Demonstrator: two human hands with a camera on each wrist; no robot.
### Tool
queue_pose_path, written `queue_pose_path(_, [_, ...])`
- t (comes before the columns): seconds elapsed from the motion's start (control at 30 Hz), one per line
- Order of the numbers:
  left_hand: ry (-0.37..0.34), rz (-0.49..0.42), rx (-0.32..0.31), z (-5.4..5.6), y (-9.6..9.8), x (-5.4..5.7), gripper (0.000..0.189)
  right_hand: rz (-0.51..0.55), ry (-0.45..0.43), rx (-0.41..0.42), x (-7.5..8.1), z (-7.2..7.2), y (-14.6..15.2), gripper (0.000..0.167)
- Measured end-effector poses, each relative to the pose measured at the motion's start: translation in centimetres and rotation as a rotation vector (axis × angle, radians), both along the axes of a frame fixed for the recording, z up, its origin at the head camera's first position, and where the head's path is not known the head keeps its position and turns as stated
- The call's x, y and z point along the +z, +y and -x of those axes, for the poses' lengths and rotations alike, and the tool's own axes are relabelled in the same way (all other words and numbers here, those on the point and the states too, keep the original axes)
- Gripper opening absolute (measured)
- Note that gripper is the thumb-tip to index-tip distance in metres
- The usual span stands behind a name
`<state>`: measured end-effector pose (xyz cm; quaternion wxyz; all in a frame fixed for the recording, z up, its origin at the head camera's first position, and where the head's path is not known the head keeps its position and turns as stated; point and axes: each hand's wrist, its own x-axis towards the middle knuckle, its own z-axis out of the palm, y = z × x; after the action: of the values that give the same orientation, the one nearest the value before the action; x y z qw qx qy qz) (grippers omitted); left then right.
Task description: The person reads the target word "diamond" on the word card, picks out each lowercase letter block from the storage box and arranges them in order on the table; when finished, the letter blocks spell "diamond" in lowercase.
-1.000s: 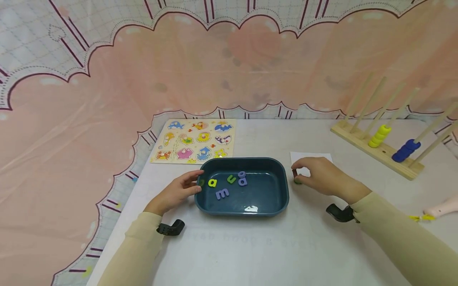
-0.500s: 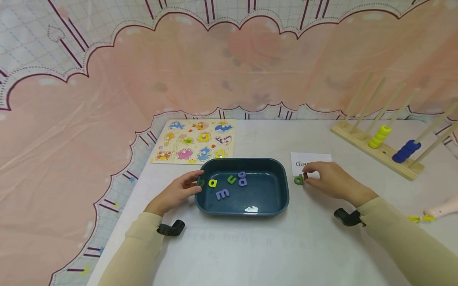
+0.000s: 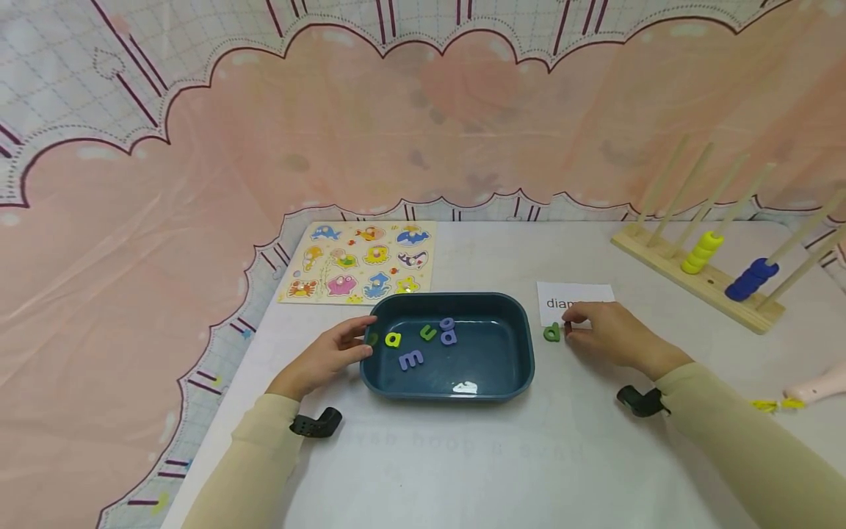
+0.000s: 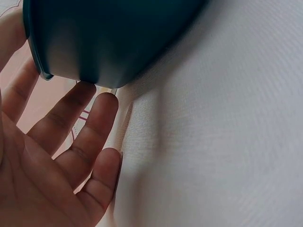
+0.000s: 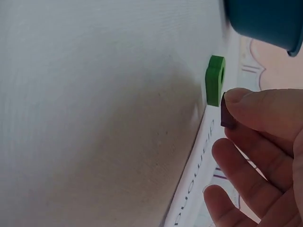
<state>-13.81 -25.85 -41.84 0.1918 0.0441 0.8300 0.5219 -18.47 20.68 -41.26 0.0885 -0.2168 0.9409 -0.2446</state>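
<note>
My left hand (image 3: 325, 355) touches the left end of the dark teal tray (image 3: 463, 393), its fingers slightly spread at the rim and outer wall. Inside the tray lie several letters, including a yellow "a" (image 3: 393, 340), a purple "m" (image 3: 411, 360) and a green "u" (image 3: 427, 333). My right hand (image 3: 615, 334) pinches a small dark, narrow piece (image 5: 227, 113) between thumb and index finger; its kind is mostly hidden. Just left of those fingertips, a green letter "d" (image 3: 551, 333) lies on the table below a white word card (image 3: 551, 290), which the hand partly covers.
Behind the tray lies a sea-animal peg puzzle (image 3: 360, 261). At the back right stands a wooden bead rack (image 3: 700, 279) with yellow and blue beads on upright rods. A pale pink object (image 3: 819, 386) with a yellow part lies at the right edge.
My right hand has moved a little to the right, off the green "d" and onto its right side, uncovering the "d" and part of the card's print. The left hand keeps its place.
</note>
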Motion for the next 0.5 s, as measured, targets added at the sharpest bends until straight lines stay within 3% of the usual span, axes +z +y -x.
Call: queue_pose_path(0.5, [0.007, 0.005, 0.004, 0.05, -0.09, -0.08, 0.059, -0.004, 0.001, 0.012, -0.68, 0.35, -0.56, 0.022])
